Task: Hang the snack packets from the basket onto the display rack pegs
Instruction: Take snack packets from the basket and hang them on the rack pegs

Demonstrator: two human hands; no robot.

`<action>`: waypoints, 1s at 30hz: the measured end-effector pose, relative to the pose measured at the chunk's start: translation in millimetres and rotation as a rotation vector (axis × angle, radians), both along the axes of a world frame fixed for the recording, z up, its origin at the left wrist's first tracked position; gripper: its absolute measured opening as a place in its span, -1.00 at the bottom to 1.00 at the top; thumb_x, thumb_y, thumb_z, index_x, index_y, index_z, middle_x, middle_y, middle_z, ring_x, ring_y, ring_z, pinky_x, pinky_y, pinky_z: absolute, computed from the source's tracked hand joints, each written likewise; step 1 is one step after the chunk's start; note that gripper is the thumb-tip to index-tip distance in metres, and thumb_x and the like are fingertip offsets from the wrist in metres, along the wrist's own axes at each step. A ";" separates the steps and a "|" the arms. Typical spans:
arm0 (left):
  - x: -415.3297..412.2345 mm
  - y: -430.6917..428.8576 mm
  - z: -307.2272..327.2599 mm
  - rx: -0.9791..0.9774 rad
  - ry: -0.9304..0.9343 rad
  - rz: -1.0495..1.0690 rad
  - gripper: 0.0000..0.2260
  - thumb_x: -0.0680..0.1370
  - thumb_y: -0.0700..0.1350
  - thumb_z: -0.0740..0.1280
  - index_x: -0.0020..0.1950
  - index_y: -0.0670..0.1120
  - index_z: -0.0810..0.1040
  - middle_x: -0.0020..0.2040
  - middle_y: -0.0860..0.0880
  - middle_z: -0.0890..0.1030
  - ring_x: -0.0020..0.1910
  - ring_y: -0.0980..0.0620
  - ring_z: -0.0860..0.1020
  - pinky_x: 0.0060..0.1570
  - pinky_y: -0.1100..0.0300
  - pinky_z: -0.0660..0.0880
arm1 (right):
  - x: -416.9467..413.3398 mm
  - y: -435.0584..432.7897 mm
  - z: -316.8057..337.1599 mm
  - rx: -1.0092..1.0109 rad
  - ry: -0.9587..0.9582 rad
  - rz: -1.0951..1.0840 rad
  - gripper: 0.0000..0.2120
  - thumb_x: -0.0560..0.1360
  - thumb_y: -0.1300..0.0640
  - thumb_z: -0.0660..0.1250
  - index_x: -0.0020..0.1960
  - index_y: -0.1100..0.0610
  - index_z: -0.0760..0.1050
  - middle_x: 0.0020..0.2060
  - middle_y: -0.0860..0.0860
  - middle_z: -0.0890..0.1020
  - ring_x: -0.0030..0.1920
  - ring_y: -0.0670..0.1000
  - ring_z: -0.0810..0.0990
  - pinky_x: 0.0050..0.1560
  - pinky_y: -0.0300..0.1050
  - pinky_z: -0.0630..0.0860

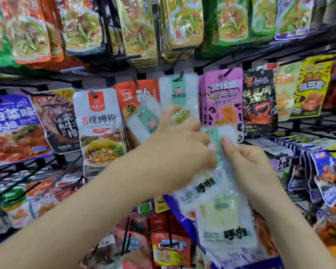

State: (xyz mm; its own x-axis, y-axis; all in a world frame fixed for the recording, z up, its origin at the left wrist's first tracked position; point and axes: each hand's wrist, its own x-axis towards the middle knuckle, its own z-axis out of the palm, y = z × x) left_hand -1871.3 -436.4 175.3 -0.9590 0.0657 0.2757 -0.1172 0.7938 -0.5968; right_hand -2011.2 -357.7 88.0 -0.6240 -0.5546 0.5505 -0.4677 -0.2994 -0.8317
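Observation:
My right hand [248, 164] pinches the top of a stack of white and mint-green snack packets [224, 220] that hangs down in front of the rack. My left hand [178, 140] holds another packet of the same kind [144, 119], blurred and tilted up to the left, with fingers curled round its lower part. Just above both hands a matching white and mint packet [177, 90] hangs on a black peg [180, 74] of the display rack. The basket is not in view.
Full pegs crowd the rack: a white noodle packet [100, 129] to the left, purple packets [222, 98] and a black one [259, 101] to the right, larger bags [140, 26] on the row above. Wire shelves [291, 148] with more packets jut out at lower right.

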 end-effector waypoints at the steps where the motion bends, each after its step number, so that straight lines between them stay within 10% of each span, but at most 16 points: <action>1: -3.1 5.2 -8.1 -0.074 0.039 -0.091 -0.67 0.36 -0.23 0.35 -0.04 0.19 0.62 -0.10 0.11 0.51 0.14 -0.01 0.46 0.35 -0.36 0.06 | 0.7 -0.8 -1.1 -0.001 0.022 0.042 -0.38 0.48 -0.33 0.21 -0.42 0.18 0.25 -0.51 -0.01 0.27 -0.47 -0.08 0.23 -0.45 -0.14 0.12; 5: -8.2 -12.7 -45.0 -0.090 0.260 -0.382 -0.85 0.41 -0.17 0.37 -0.30 0.07 0.58 0.11 -0.04 0.59 0.20 -0.08 0.53 0.33 -0.30 0.24 | 4.5 4.6 -4.5 -0.026 -0.079 0.230 -0.28 0.49 -0.38 0.17 -0.15 0.33 0.56 -0.30 0.35 0.57 -0.25 0.03 0.43 -0.28 0.04 0.32; 11: -16.5 -27.4 -63.3 0.213 0.473 -0.486 -0.73 0.46 -0.04 0.42 0.11 0.04 0.44 0.16 -0.04 0.37 0.15 -0.10 0.42 0.23 -0.06 0.33 | 9.1 2.7 -8.4 -0.108 -0.227 0.327 -0.36 0.53 -0.25 0.24 -0.25 0.38 0.43 -0.32 0.17 0.45 -0.27 0.11 0.40 -0.24 0.05 0.31; 18: -19.5 -25.8 -62.0 0.581 0.463 -0.585 -0.54 0.38 -0.09 0.53 0.06 -0.03 0.29 0.11 -0.03 0.31 -0.07 -0.04 0.46 -0.11 0.12 0.48 | 17.9 5.0 -8.4 -0.064 -0.391 0.487 -0.95 0.34 0.20 0.45 -0.22 0.16 0.67 -0.27 0.17 0.68 -0.32 0.08 0.64 -0.35 -0.15 0.57; 24: -5.4 -30.5 -40.3 0.567 0.645 -0.424 -0.47 0.41 0.00 0.47 0.33 -0.02 0.41 0.25 0.00 0.41 0.28 0.02 0.38 0.32 0.21 0.29 | 16.9 2.5 -6.0 -0.149 -0.412 0.372 -0.82 0.29 0.22 0.46 -0.11 0.20 0.70 -0.14 0.19 0.72 -0.18 0.15 0.71 -0.18 0.00 0.66; 30: -10.7 -46.7 -1.0 1.284 0.969 -0.108 -0.71 0.48 -0.04 0.45 0.18 0.06 0.54 -0.06 0.11 0.65 -0.07 0.24 0.59 -0.07 0.29 0.51 | 12.6 3.2 -0.4 -0.153 -0.315 0.263 -0.83 0.26 0.14 0.48 -0.14 0.07 0.71 -0.17 0.08 0.74 -0.14 0.11 0.73 -0.09 0.07 0.64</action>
State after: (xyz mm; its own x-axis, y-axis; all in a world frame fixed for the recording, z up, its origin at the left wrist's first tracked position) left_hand -1881.9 -483.1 174.4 -0.4062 -0.6232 0.6683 0.0509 0.7148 0.6975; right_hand -1998.6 -354.4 87.6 -0.6231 -0.6438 0.4442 -0.0894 -0.5055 -0.8582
